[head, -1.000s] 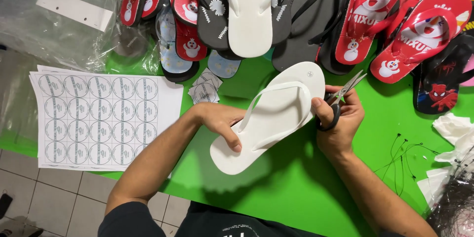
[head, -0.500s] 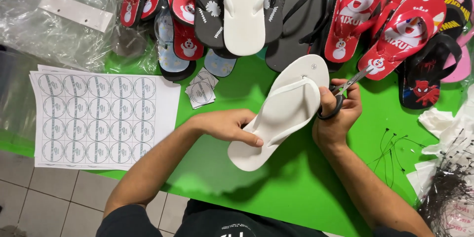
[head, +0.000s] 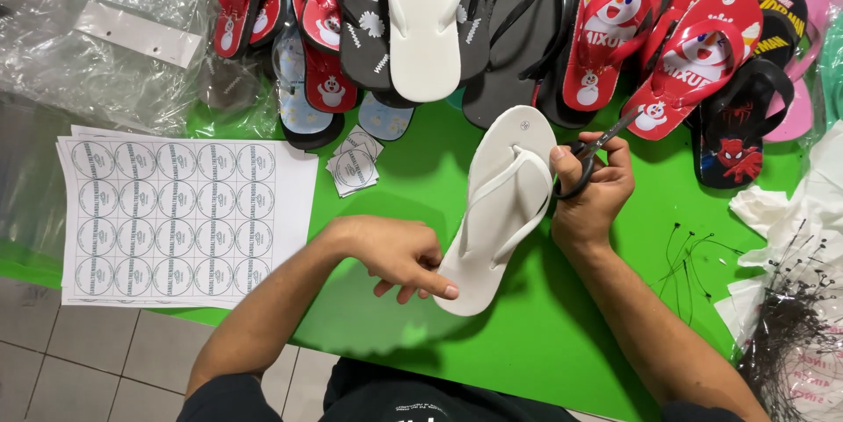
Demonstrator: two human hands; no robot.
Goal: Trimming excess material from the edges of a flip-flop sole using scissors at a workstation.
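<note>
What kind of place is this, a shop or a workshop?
Probably a small packing or labelling bench for footwear: rows of flip-flops on a green table, a sheet of round stickers, and clear plastic bags.

Bare forearms — dark short-sleeved shirt (head: pixel 421 400)

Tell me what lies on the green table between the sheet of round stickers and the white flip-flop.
In the head view, a small stack of cut sticker squares and the left hand.
</note>
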